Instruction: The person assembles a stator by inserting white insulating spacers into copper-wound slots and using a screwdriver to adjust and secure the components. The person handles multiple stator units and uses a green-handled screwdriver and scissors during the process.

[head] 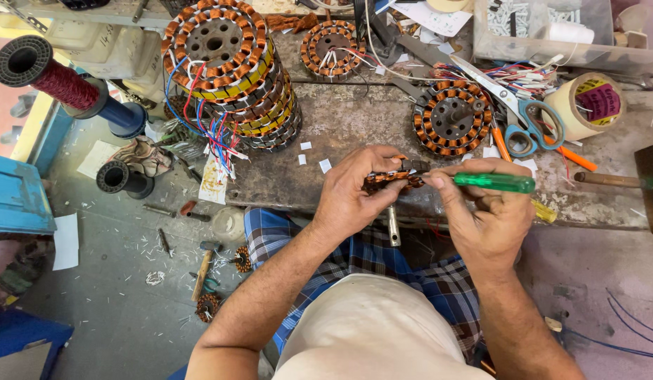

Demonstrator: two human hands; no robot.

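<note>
Copper-wound small stator coil (389, 181) sits pinched in the left hand (354, 193) at the worktop (354, 127) edge; the right hand (491, 218), closed around a green-handled screwdriver (491, 182), seems to be tucking windings, which wants steady pressure.

Stacked stators (228, 70), blue-handled scissors (527, 119), tape roll (590, 104) on bench; wire spool (52, 74) (red) at left

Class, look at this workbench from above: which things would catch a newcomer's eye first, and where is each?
The tall stack of copper-wound round stators with red and blue wires stands at the bench's back left. At the front edge, the left hand grips a small copper-wound stator while the right hand holds a green-handled screwdriver to it. Blue-handled scissors lie back right.
</note>
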